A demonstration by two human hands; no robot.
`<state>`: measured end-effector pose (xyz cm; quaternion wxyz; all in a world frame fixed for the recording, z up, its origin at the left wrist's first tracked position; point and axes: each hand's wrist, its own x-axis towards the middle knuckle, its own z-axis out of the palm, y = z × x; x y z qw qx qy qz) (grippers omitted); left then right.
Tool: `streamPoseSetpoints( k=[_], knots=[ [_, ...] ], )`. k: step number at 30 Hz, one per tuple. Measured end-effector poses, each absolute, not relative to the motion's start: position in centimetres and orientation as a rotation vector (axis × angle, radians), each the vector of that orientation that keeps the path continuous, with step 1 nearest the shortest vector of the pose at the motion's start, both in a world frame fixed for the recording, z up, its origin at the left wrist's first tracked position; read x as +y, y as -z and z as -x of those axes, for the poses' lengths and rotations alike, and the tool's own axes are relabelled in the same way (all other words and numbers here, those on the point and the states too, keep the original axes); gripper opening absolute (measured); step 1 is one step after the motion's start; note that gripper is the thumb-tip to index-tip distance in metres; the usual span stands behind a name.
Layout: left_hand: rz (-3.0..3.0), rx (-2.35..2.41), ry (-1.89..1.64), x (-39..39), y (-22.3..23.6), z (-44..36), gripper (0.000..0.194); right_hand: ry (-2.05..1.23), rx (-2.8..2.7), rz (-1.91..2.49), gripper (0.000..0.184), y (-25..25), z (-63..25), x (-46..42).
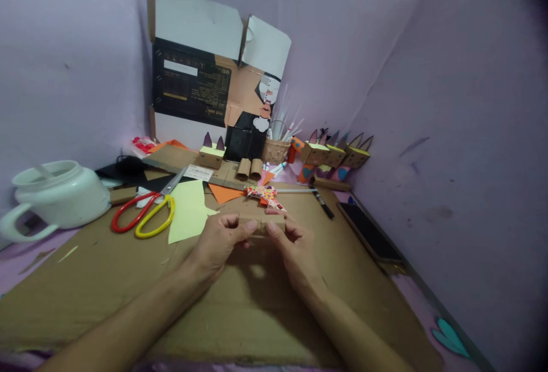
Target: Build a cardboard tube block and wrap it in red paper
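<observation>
Both my hands meet over the middle of a brown cardboard sheet [128,292] that covers the desk. Together they pinch a small folded strip of brown cardboard [266,222]. My left hand [220,241] grips its left end with fingers curled. My right hand [295,243] grips its right end the same way. Just beyond the strip lies a patterned paper bow [262,192], and to the left a pale yellow paper piece [188,209].
Scissors with red and yellow handles [143,212] lie at left, beside a white kettle-like pot [55,195]. A black pen [323,203] and a dark phone [368,232] lie at right. Small cardboard animal boxes [336,155], a pen basket [276,149] and an opened carton [201,75] stand at the back.
</observation>
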<state>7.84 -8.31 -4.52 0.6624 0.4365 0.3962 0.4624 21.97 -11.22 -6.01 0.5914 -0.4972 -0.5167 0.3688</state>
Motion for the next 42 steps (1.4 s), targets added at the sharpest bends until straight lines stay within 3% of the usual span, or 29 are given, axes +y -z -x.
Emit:
streamPoseSetpoints(
  k=[23, 35, 42],
  knots=[
    [-1.137, 0.834, -1.106, -9.1, 5.1, -8.2, 0.015, -0.866, -1.15, 1.028, 0.011, 6.1, -21.3, -11.8],
    [-1.103, 0.861, -1.125, -9.1, 5.0, -8.4, 0.018, -0.809, -1.164, 1.066, 0.013, 6.1, -21.1, -11.7],
    [-0.889, 0.947, -1.048, -8.2, 4.4, -8.4, 0.027, -1.046, -1.037, 1.098, 0.024, 6.3, -21.4, -10.4]
  ],
)
